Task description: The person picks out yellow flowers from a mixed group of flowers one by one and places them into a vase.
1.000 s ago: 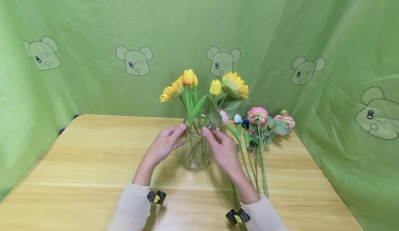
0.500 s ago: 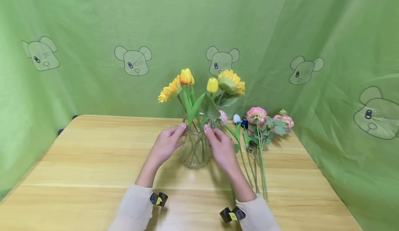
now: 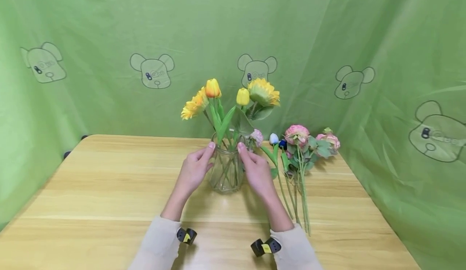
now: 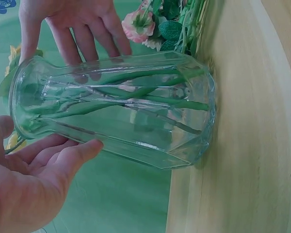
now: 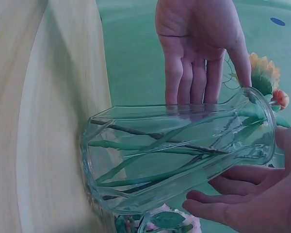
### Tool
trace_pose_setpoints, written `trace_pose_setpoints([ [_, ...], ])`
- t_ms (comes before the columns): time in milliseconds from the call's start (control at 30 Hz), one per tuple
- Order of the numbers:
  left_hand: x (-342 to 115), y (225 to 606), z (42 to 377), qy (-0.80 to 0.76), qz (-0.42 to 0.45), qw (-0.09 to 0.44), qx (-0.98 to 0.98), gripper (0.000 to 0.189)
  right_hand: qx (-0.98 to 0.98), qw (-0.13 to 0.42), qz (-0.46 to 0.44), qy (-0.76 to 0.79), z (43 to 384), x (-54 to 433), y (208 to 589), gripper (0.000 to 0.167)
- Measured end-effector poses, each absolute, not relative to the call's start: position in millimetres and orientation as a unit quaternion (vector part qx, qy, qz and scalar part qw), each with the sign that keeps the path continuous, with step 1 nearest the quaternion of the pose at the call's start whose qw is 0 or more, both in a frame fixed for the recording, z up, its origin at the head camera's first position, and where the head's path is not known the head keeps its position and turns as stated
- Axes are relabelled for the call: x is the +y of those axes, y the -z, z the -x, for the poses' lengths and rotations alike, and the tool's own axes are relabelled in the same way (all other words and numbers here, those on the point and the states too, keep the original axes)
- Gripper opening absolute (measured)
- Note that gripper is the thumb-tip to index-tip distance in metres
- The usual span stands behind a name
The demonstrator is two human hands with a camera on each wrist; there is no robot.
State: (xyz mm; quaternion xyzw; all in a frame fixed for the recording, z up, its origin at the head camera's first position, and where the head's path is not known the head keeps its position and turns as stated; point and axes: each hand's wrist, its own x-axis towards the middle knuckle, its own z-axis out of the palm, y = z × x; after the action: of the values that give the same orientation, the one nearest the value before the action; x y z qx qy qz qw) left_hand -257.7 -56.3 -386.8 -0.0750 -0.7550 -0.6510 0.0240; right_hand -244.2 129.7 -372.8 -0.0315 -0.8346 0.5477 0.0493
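Note:
A clear glass vase (image 3: 225, 175) stands on the wooden table between both hands, crossed stems showing through its faceted wall. Out of its mouth rise an orange tulip (image 3: 213, 88), a yellow tulip (image 3: 242, 96) and two sunflowers, one leaning left (image 3: 194, 105), one right (image 3: 263, 92). My left hand (image 3: 195, 166) holds the neck from the left, thumb at the rim and fingers along the glass. On the opposite side my right hand (image 3: 256, 171) holds it likewise. The right wrist view shows the vase (image 5: 179, 150) with its base right at the tabletop.
Right of the vase lie loose flowers: a pale blue tulip (image 3: 274, 139), a dark blue flower (image 3: 282, 144) and pink blooms (image 3: 296, 135) with long stems (image 3: 303, 197) toward the front. A green curtain (image 3: 204, 27) hangs behind the table (image 3: 120, 181).
The vase and its flowers have shifted slightly left and farther back, with both hands keeping their hold. The right forearm has come inward. The head view has turned slightly.

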Motion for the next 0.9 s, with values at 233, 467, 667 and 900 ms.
trace_pose_setpoints([
  [233, -57.4, 387.9, 257.3, 0.634, 0.066, 0.022, -0.770, 0.075, -0.846, 0.005, 0.029, -0.532, 242.3, 130.8, 371.4, 0.096],
  [467, -58.3, 386.3, 256.6, 0.626, 0.061, 0.023, -0.777, 0.077, -0.852, -0.042, 0.025, -0.521, 243.3, 131.4, 369.6, 0.106],
  [667, -59.6, 384.5, 257.6, 0.624, 0.080, 0.007, -0.777, 0.079, -0.850, -0.049, 0.025, -0.525, 243.8, 133.6, 368.7, 0.106],
  [900, -64.0, 379.4, 254.4, 0.584, 0.091, -0.017, -0.806, 0.076, -0.856, -0.036, -0.010, -0.516, 239.3, 138.0, 363.4, 0.093],
])
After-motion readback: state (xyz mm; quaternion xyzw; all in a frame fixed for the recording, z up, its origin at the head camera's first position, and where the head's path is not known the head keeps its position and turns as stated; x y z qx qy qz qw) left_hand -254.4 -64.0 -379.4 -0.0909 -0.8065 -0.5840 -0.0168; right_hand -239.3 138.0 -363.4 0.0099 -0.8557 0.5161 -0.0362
